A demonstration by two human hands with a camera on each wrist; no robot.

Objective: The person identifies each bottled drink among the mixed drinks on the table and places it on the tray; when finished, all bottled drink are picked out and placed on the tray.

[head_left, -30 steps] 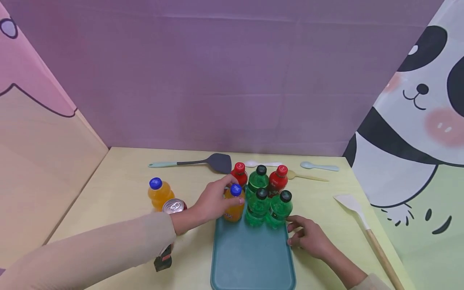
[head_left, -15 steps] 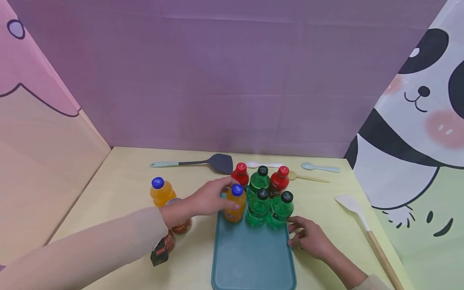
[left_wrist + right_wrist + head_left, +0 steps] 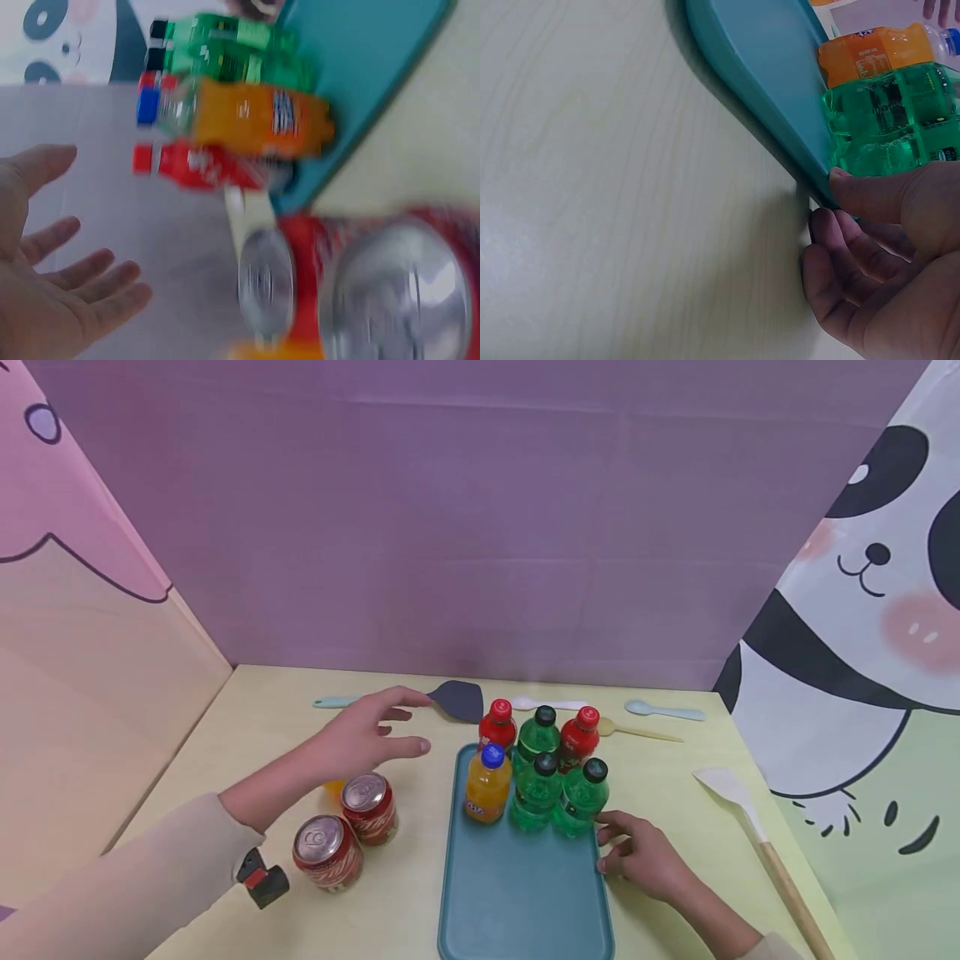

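Note:
My left hand (image 3: 358, 739) hovers with fingers spread and nothing in them, left of the blue-green tray (image 3: 525, 897). Below its wrist stand two red soda cans (image 3: 327, 856); a second orange soda bottle (image 3: 334, 788) is mostly hidden behind that hand. On the tray's far end, an orange soda bottle (image 3: 487, 787) with a blue cap stands upright beside three green soda bottles (image 3: 536, 800) with black caps and two red-capped cola bottles (image 3: 578, 739). My right hand (image 3: 900, 247) pinches the tray's right rim between thumb and fingers, close by the nearest green bottle.
Along the table's back lie a dark spatula (image 3: 457, 700), a white spoon (image 3: 551, 703), a pale blue spoon (image 3: 663, 710) and a yellow spoon (image 3: 641, 730). A white spatula with a wooden handle (image 3: 787, 885) lies at the right edge. A purple backdrop (image 3: 480, 527) rises behind.
My left hand has let go of the orange soda bottle on the tray and moved left, its fingers spreading. Both cans now show more fully. The right hand stays at the tray rim.

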